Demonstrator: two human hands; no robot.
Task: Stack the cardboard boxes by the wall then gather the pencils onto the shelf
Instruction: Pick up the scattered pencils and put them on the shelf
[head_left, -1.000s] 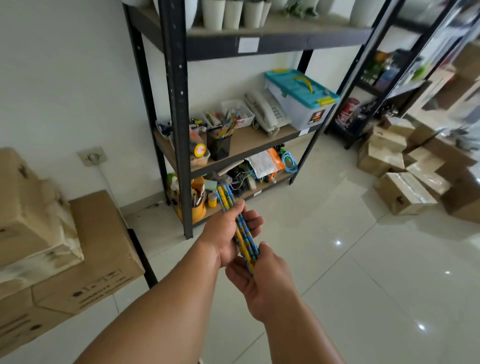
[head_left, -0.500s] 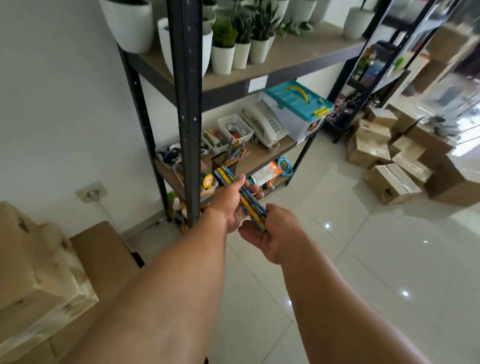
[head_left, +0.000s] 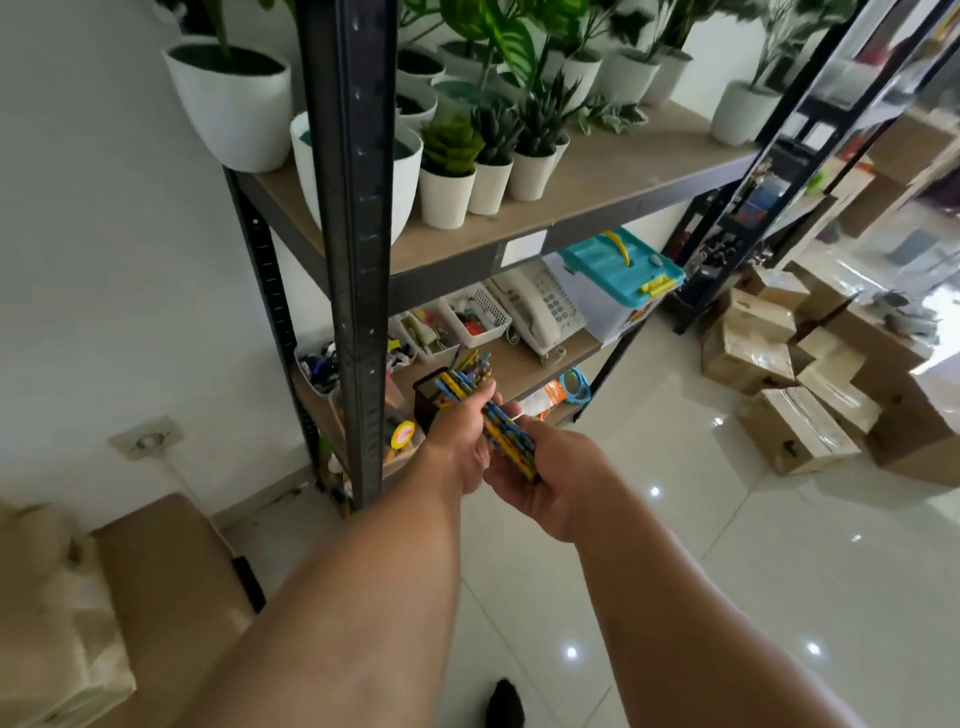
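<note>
A white wall and a glossy pale tiled floor frame a black metal rack whose upper board carries white pots of plants. The head view, the only one, shows both arms stretched toward the rack's middle shelf, where a telephone, a case with a teal lid and a white basket stand. The pencils, a blue and yellow bundle, are in the air just in front of that shelf. The left hand wraps its fingers round the upper part of the bundle, and the right hand cups and grasps the lower end. Their tips reach over a dark holder that already has pencils in it. By my reading the gathering is done and only the setting down is left. Cardboard boxes sit against the wall at lower left, seemingly one on another. More boxes on the floor lie loosely at the right, so I cannot say whether the stacking is complete. The left pile is blurred and cut off by the edge. The number of pencils is unclear, their lower ends are buried in the right palm, and the left hand hides part of the holder.
</note>
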